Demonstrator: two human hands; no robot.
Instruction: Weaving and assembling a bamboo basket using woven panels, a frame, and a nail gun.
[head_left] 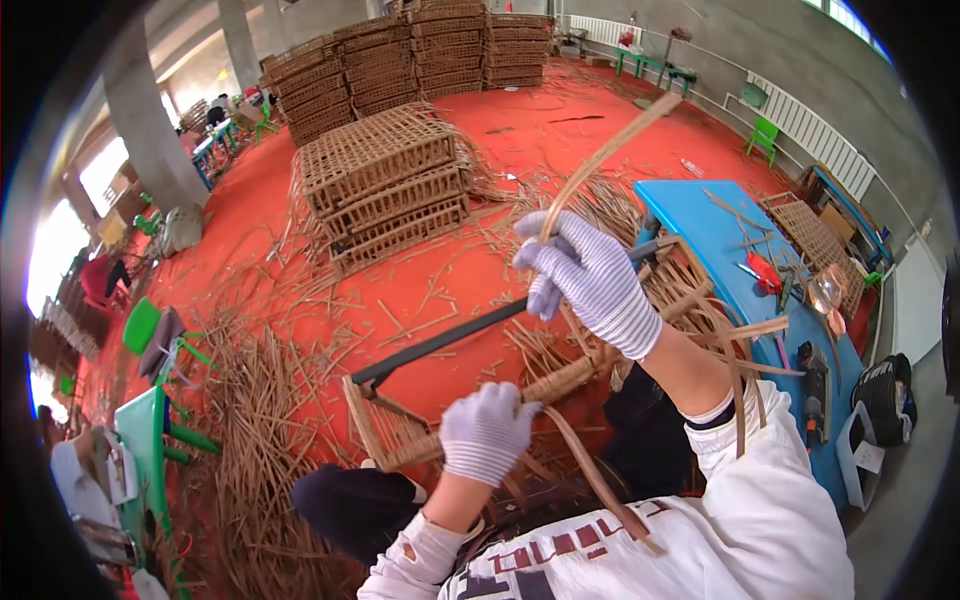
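Observation:
Both my hands wear white-and-purple striped gloves. Raised on the right, my right hand (590, 275) is closed, pinching a flat brown weaving strip (610, 148) that slants upward away from the fingers. Lower and to the left, my left hand (487, 430) is curled over the near rim of a partly woven wicker frame (560, 383). A loose strip (590, 470) trails from beside its fingers across my lap. The frame lies over my knees, with a black bar (440, 345) along its far side. Longer strip ends hang around my right forearm.
At my right stands a blue table (705, 215) with a red-handled tool (765, 272) and a black power tool (815, 385). Piled strips (265, 440) cover the red floor at my left, beside a green stool (140, 425). Stacked woven trays (375, 165) stand ahead.

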